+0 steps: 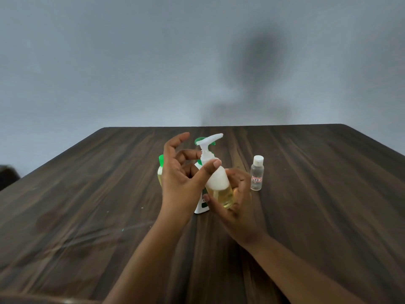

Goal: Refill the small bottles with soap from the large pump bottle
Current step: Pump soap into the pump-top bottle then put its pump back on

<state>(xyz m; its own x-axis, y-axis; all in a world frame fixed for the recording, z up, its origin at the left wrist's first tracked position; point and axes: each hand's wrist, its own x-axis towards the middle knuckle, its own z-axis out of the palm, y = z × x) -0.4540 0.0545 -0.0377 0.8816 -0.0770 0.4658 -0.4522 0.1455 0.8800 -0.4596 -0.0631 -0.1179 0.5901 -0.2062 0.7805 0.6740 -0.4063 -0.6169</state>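
My right hand (240, 208) grips the lower part of a small clear bottle of yellow soap (222, 195), held tilted above the table. It carries a white pump top (210, 141). My left hand (177, 179) pinches the white collar of that pump top between thumb and forefinger. Right behind stands the large white pump bottle (200, 207) with a green pump head (198, 140), mostly hidden by my hands. A small green-capped bottle of yellow liquid (161, 164) peeks out behind my left hand. A small clear bottle with a white cap and a red-lettered label (256, 174) stands upright to the right.
Everything sits on a dark wooden table (317, 216) whose far edge meets a plain grey wall. A dark object (7, 176) shows at the left edge of the view.
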